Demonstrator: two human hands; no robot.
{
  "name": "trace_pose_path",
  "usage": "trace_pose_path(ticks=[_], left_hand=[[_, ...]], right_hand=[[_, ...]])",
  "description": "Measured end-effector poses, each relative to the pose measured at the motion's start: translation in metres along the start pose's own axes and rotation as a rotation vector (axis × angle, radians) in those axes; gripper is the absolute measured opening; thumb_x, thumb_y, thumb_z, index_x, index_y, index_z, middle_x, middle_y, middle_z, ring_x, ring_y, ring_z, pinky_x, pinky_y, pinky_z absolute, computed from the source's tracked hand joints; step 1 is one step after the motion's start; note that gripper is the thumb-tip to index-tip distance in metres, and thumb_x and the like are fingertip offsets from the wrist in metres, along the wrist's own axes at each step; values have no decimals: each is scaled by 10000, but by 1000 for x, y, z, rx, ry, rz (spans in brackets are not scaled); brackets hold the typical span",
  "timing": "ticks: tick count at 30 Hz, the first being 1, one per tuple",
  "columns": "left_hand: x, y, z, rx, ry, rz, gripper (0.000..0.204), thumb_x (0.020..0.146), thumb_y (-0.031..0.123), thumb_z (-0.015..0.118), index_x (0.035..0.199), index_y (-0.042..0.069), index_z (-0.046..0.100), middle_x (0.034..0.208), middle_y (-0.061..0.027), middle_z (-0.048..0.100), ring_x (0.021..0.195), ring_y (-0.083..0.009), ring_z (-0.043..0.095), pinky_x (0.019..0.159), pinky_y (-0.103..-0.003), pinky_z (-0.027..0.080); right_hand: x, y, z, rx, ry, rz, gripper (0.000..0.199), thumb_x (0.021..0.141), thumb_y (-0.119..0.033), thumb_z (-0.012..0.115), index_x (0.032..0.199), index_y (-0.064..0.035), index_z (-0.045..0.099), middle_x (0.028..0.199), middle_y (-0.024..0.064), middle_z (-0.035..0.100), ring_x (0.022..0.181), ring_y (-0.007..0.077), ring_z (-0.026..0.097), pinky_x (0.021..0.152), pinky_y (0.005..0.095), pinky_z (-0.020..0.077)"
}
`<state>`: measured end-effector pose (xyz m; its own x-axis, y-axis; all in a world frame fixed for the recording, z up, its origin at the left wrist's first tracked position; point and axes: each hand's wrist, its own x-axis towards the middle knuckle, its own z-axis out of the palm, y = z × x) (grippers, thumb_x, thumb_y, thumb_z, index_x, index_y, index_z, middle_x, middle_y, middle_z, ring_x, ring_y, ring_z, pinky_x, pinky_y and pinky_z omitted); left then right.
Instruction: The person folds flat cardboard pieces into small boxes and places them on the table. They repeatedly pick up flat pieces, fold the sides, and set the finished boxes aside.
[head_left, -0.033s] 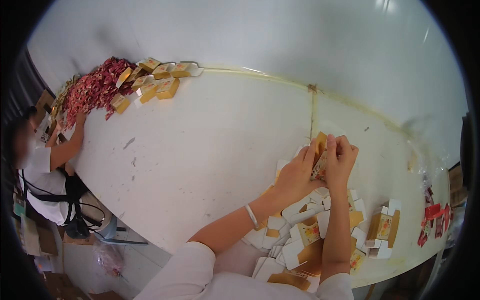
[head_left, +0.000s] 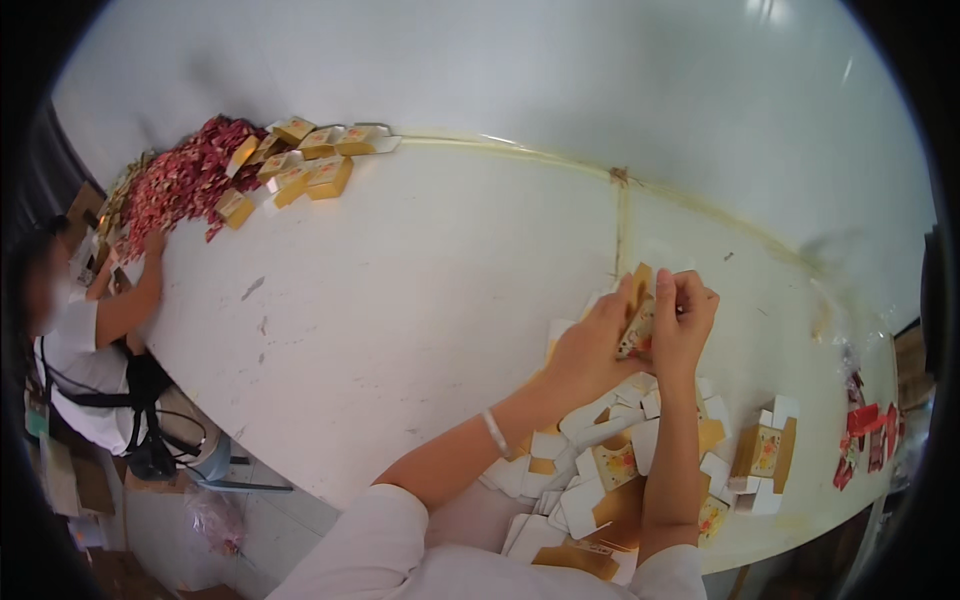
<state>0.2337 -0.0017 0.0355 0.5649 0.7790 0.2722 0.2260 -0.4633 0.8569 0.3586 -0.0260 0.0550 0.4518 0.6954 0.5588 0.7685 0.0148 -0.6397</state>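
Note:
A small gold carton with a printed floral panel (head_left: 637, 328) is between my two hands, above the right part of the table. My left hand (head_left: 596, 345) grips it from the left, fingers pointing away from me and thumb low. On the other side my right hand (head_left: 686, 322) pinches the carton's edge with bent fingers. A gold flap stands up at the far end, and my fingers hide part of the carton. Below my wrists lies a heap of flat white and gold cartons (head_left: 615, 465). One gold carton with flaps spread (head_left: 766, 452) rests right of my right forearm.
At the far left, formed gold boxes (head_left: 328, 178) lie against a pile of small red packets (head_left: 185, 185). A co-worker (head_left: 95, 350) sits there, one arm reaching to the pile. More red packets (head_left: 862, 420) lie at the right edge. A pale wall (head_left: 480, 70) borders the white table (head_left: 400, 300).
The whole view has shifted very slightly. Both of my hands keep hold of the carton, in nearly the same pose.

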Motion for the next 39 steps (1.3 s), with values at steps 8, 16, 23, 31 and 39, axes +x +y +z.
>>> trace_pose_path(ticks=[8,16,23,31,39], left_hand=[[-6,33,-42,-515,-65,108,837,697,-82,636,1357,108,157,1149,-83,404,1060,-186,500,801,-287,493],[-8,27,-48,-392,-111,183,506,705,51,688,1085,87,356,1002,-48,443,854,-145,539,630,-249,498],[-7,31,-51,-573,-45,92,326,822,86,582,1047,90,346,972,-43,465,669,-79,536,512,-187,455],[-3,33,-54,-593,67,123,583,792,60,615,1263,106,273,1021,-71,472,706,-98,555,532,-192,465],[-8,41,-61,-506,-1,99,624,756,55,653,1284,95,322,1025,-66,470,732,-107,563,562,-199,482]], right_hand=[[0,-28,-28,1280,-80,424,349,902,-325,454,1100,-41,491,1099,64,518,1029,159,462,909,290,336],[-2,-38,-39,1506,-432,561,333,836,-186,476,1117,-7,492,1050,86,550,959,171,522,821,313,430],[-6,-42,-35,1483,-324,478,383,721,13,405,1069,7,563,1076,94,551,967,191,527,828,302,440],[-9,-37,-28,1217,-400,3,206,850,-36,466,956,21,632,1065,120,560,965,181,537,825,286,439],[-3,-39,-38,1112,-375,91,192,811,23,553,982,-4,634,964,79,598,861,125,559,719,230,468]])
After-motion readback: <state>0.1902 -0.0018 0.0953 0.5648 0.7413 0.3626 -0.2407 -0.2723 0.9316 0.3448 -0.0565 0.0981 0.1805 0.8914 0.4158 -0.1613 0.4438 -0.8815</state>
